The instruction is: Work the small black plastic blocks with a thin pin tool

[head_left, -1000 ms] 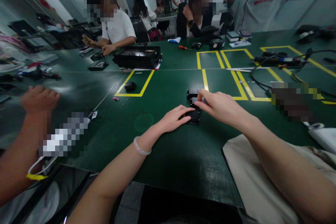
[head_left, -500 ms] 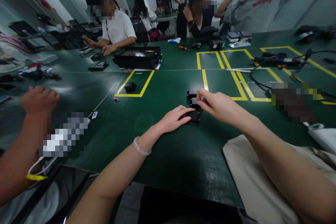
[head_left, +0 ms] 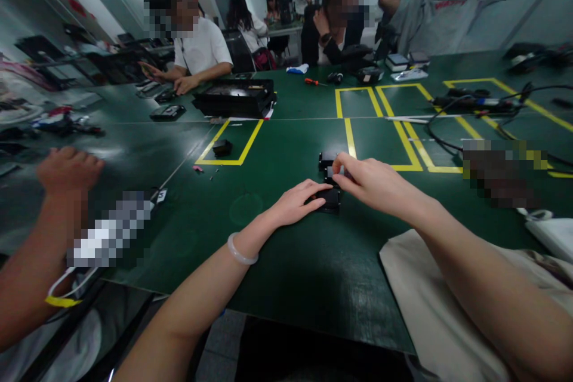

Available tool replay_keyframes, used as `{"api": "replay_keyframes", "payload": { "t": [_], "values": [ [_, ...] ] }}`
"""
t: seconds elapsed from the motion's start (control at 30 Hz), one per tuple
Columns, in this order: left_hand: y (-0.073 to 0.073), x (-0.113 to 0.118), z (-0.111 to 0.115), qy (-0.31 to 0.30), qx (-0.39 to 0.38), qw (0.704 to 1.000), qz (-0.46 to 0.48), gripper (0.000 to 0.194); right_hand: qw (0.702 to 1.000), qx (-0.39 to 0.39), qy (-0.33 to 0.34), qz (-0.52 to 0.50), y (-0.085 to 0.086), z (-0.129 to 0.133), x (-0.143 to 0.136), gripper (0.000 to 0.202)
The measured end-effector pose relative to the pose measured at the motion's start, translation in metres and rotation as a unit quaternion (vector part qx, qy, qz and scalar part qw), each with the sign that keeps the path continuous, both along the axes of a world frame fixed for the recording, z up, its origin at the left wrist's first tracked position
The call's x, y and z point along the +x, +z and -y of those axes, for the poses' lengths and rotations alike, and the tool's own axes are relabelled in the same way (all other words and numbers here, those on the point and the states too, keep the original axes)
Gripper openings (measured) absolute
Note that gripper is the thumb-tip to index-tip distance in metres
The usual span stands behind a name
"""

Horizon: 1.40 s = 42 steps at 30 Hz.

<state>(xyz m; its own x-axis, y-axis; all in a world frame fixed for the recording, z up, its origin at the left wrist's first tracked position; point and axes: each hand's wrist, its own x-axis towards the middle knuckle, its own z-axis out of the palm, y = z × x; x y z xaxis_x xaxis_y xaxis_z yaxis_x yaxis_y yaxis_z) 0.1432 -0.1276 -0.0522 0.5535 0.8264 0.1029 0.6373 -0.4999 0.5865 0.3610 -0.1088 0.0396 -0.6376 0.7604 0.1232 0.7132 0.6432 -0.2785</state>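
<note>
On the green table [head_left: 286, 262] lies a black device [head_left: 330, 198] made of several block-like sections, its far section close to the yellow tape. My left hand [head_left: 293, 204], a pale bangle on its wrist, holds the near section, with the fingers on top and the thumb along its near side. Over the middle section, my right hand [head_left: 360, 176] is closed in a pinch of thumb and forefinger. Whatever sits between those fingertips is hidden or too small to name. The right fingers also cover part of the device.
A small black part [head_left: 221, 147] lies inside a taped outline to the left, with tiny bits near it. Behind stands a large black casing [head_left: 235, 98]. A screwdriver [head_left: 314, 82] is farther back. Cables [head_left: 432, 131] run at right. A co-worker's fist [head_left: 69, 170] rests at left.
My right hand has shifted slightly left, its thumb now nearer the middle section. My left hand and the device look unmoved. A person at the back right has moved an arm.
</note>
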Motion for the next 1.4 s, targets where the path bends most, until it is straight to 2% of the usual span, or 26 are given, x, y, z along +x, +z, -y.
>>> {"api": "replay_keyframes", "payload": {
  "t": [0.1, 0.3, 0.53, 0.73, 0.9, 1.1, 1.27, 1.4],
  "values": [
    [-0.0002, 0.0, -0.0004, -0.001, 0.0, 1.0, 0.0, 0.041, 0.999, 0.019, -0.027, 0.021, 0.0003, 0.0011, -0.0014, 0.023],
    [-0.0009, -0.0004, -0.0008, -0.003, 0.0, 1.0, 0.005, 0.042, 1.0, -0.004, 0.021, 0.004, 0.0005, 0.0016, 0.0024, 0.016],
    [-0.0007, -0.0003, -0.0004, 0.002, -0.006, 1.0, 0.004, 0.042, 0.999, 0.018, -0.021, 0.032, 0.0019, 0.0014, 0.0, 0.023],
    [0.0008, 0.0, 0.0004, 0.003, -0.01, 1.0, 0.005, 0.043, 1.0, 0.004, 0.012, 0.015, 0.0021, 0.0012, 0.0021, 0.021],
    [0.0002, 0.0001, 0.0003, 0.004, -0.008, 1.0, 0.003, 0.042, 0.999, 0.019, -0.017, 0.024, 0.0005, 0.0005, 0.0013, 0.023],
    [0.0018, 0.0004, 0.0006, 0.0, -0.01, 1.0, 0.005, 0.042, 1.0, 0.003, 0.012, 0.007, 0.0004, 0.0002, 0.0032, 0.019],
    [0.0009, 0.0002, 0.0008, 0.004, -0.008, 1.0, 0.003, 0.042, 1.0, 0.016, -0.016, 0.016, 0.0015, 0.0009, 0.0011, 0.022],
    [0.0011, 0.0002, 0.0009, 0.001, -0.008, 1.0, 0.007, 0.043, 1.0, 0.015, -0.005, 0.016, 0.0018, 0.0018, 0.001, 0.019]
  ]
}}
